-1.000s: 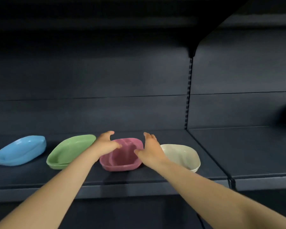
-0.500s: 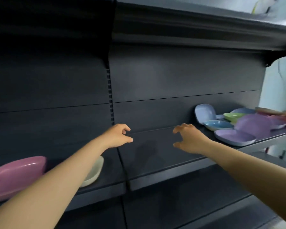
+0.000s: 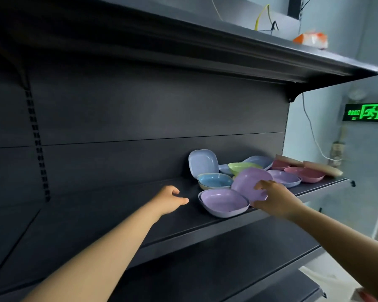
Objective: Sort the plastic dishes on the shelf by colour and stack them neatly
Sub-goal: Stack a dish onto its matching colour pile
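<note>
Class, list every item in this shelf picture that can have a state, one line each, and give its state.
Left hand: loosely curled, holding nothing, over the shelf.
Right hand: gripping the tilted purple dish.
Tilted purple dish: on edge, underside towards the camera.
Front purple dish: upright, nested in another dish.
Blue dish: upright.
Pale blue dish: on edge against the back panel.
Green dish: upright, atop the pile.
Exit sign: lit.

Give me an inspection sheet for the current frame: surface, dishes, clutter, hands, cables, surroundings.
Surface: dark shelf, bare at left.
Job's things: mixed dish pile unsorted; purple dish at front edge; tilted purple dish beside it.
Clutter: orange-white packet on top shelf.
Hands: right hand has its grip on the tilted purple dish; left hand holds nothing.
Cables: white cable down wall; yellow wire above.
Surroundings: green exit sign.
</note>
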Action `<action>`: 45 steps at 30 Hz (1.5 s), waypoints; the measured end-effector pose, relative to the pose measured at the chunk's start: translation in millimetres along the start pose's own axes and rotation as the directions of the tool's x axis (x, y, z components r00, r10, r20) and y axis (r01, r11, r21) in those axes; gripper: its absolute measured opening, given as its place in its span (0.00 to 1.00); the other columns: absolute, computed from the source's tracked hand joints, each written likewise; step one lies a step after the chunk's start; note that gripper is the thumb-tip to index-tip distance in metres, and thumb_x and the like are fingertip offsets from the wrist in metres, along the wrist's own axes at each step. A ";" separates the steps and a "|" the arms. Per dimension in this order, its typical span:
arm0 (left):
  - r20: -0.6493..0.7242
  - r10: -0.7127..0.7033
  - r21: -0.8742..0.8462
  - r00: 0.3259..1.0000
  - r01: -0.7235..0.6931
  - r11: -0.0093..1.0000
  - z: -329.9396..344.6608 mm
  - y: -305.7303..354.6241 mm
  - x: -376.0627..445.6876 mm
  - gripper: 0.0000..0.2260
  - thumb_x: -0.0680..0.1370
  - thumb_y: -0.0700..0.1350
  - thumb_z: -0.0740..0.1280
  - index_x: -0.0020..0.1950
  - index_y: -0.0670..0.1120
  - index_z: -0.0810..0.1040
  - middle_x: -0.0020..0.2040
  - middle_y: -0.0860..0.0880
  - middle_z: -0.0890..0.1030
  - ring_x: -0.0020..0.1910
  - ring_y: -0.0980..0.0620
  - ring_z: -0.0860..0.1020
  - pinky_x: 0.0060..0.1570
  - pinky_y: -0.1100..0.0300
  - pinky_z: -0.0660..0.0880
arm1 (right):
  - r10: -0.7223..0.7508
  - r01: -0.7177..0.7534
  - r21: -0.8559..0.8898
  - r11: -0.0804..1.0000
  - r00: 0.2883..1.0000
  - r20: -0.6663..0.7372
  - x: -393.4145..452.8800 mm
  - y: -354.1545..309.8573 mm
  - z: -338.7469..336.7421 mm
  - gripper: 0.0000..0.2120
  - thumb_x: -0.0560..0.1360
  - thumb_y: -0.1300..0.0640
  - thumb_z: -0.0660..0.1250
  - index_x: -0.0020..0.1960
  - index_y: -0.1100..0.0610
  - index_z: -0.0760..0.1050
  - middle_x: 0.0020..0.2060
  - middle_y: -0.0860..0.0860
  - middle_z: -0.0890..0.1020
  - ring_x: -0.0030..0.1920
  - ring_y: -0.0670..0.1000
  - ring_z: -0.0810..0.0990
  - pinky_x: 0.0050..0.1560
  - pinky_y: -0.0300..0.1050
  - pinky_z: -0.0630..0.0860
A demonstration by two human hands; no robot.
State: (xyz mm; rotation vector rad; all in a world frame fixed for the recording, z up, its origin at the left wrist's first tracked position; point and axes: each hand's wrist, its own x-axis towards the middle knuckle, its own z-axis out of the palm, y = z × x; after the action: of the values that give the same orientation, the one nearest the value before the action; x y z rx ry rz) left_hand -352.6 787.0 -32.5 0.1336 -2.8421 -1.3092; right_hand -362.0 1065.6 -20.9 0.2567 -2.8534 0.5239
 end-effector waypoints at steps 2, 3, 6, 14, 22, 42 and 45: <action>0.001 -0.042 -0.027 0.999 0.042 0.999 21.8 9.9 18.9 0.28 0.76 0.52 0.68 0.73 0.45 0.65 0.69 0.48 0.69 0.62 0.50 0.73 0.60 0.60 0.70 | 0.058 -0.058 0.010 0.998 0.997 -0.059 11.6 20.9 -6.0 0.21 0.70 0.53 0.70 0.60 0.59 0.76 0.56 0.56 0.79 0.55 0.59 0.78 0.58 0.48 0.73; 0.006 -0.058 -0.041 0.998 0.058 0.997 30.9 14.2 28.6 0.29 0.75 0.52 0.68 0.73 0.45 0.63 0.70 0.47 0.68 0.62 0.49 0.73 0.61 0.58 0.70 | 0.089 -0.087 0.021 0.996 0.989 -0.118 18.2 29.7 -8.0 0.22 0.70 0.55 0.71 0.62 0.59 0.74 0.59 0.57 0.78 0.58 0.59 0.76 0.59 0.48 0.71; 0.034 -0.082 -0.067 0.996 0.084 0.994 52.4 24.6 59.8 0.32 0.75 0.51 0.70 0.74 0.44 0.60 0.69 0.47 0.67 0.57 0.50 0.73 0.57 0.59 0.72 | 0.199 -0.183 0.088 0.979 0.952 -0.233 45.5 55.2 -7.4 0.27 0.70 0.55 0.73 0.66 0.60 0.69 0.63 0.59 0.71 0.64 0.61 0.68 0.62 0.51 0.66; 0.074 -0.094 0.068 0.993 0.089 0.994 79.4 26.2 129.4 0.25 0.69 0.38 0.74 0.65 0.44 0.72 0.59 0.48 0.75 0.51 0.52 0.72 0.48 0.62 0.69 | 0.317 -0.306 0.160 0.938 0.948 -0.043 125.2 87.5 4.4 0.16 0.70 0.50 0.71 0.56 0.53 0.76 0.54 0.55 0.81 0.49 0.57 0.78 0.47 0.44 0.73; -0.091 -0.087 0.140 0.992 0.100 0.985 76.5 28.2 150.4 0.11 0.67 0.40 0.76 0.48 0.45 0.80 0.40 0.52 0.76 0.43 0.53 0.76 0.38 0.64 0.70 | 0.096 -0.093 0.065 0.994 0.994 -0.045 160.8 102.1 -0.7 0.05 0.70 0.61 0.67 0.38 0.62 0.76 0.38 0.57 0.82 0.43 0.61 0.78 0.40 0.47 0.72; -0.019 -0.287 0.139 0.958 0.287 0.948 90.5 43.4 103.4 0.17 0.69 0.46 0.75 0.54 0.46 0.74 0.46 0.49 0.78 0.41 0.52 0.76 0.38 0.62 0.76 | -0.021 0.068 0.358 0.931 0.991 -0.134 179.5 116.5 5.1 0.03 0.73 0.61 0.65 0.43 0.56 0.77 0.37 0.52 0.79 0.41 0.56 0.75 0.33 0.42 0.66; 0.001 -0.306 0.029 0.952 0.306 0.952 93.0 43.2 97.7 0.20 0.66 0.38 0.77 0.55 0.46 0.74 0.48 0.47 0.78 0.45 0.49 0.76 0.52 0.54 0.78 | -0.030 0.081 0.384 0.920 0.990 -0.136 176.3 115.4 4.1 0.04 0.73 0.61 0.65 0.46 0.57 0.78 0.39 0.52 0.80 0.42 0.55 0.75 0.33 0.42 0.65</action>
State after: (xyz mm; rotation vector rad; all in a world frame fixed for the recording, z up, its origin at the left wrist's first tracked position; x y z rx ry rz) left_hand -457.2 877.5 -62.9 0.5949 -2.9337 -1.3122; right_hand -556.1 1147.5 -17.7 0.3555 -2.5872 1.0561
